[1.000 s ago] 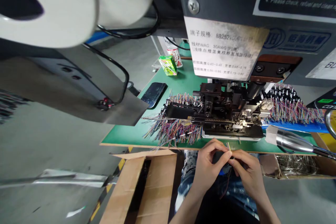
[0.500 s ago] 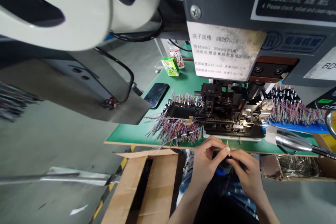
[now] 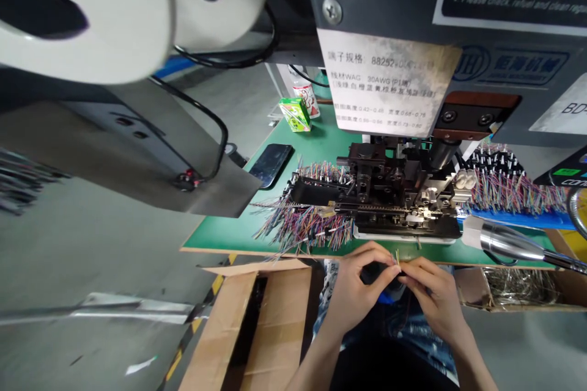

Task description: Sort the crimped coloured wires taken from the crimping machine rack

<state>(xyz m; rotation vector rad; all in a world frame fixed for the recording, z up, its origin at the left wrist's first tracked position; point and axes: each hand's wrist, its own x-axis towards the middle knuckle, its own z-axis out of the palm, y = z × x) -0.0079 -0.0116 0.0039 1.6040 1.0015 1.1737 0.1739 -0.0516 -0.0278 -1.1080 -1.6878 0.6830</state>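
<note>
Below green bench [image 3: 321, 146], left hand [image 3: 355, 290] and right hand [image 3: 428, 296] pinch thin, seemingly yellowish wire ends [image 3: 397, 256].

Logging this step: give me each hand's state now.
Left hand: fingers pinched on thin wires.
Right hand: fingers pinched on the same wires.

Two hands, left hand [image 3: 355, 287] and right hand [image 3: 433, 293], are working together. One phone [image 3: 270, 164], one green carton [image 3: 295, 115] and one bottle [image 3: 306, 96] are lying on the surface [image 3: 220, 233]. Two cardboard boxes, one [image 3: 257, 324] left, one [image 3: 518, 290] right, are sitting below. Loose wires are lying beyond counting.
</note>
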